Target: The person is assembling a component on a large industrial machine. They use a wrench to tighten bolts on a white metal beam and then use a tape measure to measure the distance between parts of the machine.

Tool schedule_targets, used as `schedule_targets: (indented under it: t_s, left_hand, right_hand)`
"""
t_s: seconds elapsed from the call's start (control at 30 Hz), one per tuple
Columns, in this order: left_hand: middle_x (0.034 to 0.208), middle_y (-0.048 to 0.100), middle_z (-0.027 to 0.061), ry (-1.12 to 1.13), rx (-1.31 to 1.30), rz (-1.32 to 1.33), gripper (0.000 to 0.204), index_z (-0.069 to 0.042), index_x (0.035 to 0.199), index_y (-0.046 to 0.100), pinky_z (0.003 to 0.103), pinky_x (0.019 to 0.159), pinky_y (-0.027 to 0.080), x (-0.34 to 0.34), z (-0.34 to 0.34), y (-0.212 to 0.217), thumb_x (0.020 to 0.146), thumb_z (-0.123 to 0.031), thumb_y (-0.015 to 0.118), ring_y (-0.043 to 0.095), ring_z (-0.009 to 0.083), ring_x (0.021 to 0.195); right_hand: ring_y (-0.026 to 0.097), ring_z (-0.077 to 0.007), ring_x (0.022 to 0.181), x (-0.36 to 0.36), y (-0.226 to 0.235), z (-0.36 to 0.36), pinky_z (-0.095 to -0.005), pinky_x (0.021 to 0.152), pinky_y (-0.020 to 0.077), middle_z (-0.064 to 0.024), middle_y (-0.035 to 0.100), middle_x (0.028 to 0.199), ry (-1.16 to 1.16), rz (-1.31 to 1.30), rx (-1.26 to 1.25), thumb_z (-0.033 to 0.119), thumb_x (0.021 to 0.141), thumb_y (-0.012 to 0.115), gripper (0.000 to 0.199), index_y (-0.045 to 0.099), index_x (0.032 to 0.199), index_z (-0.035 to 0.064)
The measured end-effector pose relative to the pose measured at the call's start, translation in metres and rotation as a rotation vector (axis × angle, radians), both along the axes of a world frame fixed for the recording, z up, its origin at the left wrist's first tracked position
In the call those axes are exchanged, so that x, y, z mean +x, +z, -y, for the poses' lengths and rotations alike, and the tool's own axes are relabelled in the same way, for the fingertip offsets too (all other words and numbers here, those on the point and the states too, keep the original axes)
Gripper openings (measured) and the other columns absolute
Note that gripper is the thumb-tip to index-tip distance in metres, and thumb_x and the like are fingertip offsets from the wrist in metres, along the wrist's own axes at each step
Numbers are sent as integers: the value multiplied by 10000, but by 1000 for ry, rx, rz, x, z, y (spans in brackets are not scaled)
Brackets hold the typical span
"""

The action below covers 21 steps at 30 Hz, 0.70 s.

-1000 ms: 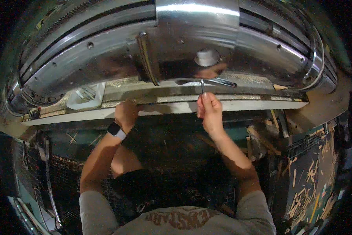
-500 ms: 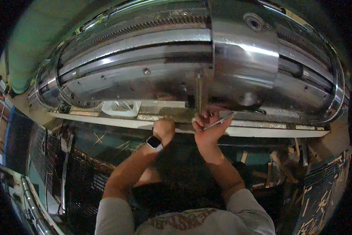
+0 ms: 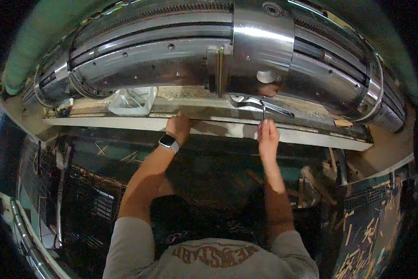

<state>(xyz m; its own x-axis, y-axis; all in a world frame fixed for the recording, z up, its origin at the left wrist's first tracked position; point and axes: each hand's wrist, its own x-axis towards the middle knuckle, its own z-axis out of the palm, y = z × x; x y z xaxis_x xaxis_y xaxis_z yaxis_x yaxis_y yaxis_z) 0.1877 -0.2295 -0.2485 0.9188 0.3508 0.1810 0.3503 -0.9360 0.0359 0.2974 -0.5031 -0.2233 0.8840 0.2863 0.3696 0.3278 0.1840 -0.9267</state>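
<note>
There, my right hand (image 3: 268,135) has swung the slim rod (image 3: 264,111) off its palm, pinching it above the ledge (image 3: 134,122)'s front edge, so its tip faces the cylinder (image 3: 134,72); left hand (image 3: 178,128)'s hold, I can't tell.

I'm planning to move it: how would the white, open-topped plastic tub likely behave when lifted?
The white plastic tub looks thin-walled, so may flex slightly. Slender metallic-looking pieces inside probably add weight and, apparently loose, could slide if it tilts.
</note>
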Motion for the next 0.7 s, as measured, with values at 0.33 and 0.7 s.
schedule_targets:
  t_s: [0.33, 0.7]
  left_hand:
    - [987, 552, 177, -40, -39, -74, 331, -87, 972, 581, 443, 631, 500, -1, 1, 6, 856, -377, 473, 606, 332, 765]
    - [943, 540, 141, -22, -25, 6, 400, -29, 920, 575, 405, 622, 494, -3, 0, 2, 844, -412, 493, 603, 319, 752]
  right_hand:
    - [361, -128, 558, 17, 51, 29, -282, 524, 353, -75, 394, 578, -69, 366, -441, 241, 913, 466, 282, 455, 756, 7]
    - [487, -314, 550, 24, 82, 32, -372, 533, 391, -160, 487, 618, -106, 573, -672, 263, 901, 470, 285, 466, 762, 15]
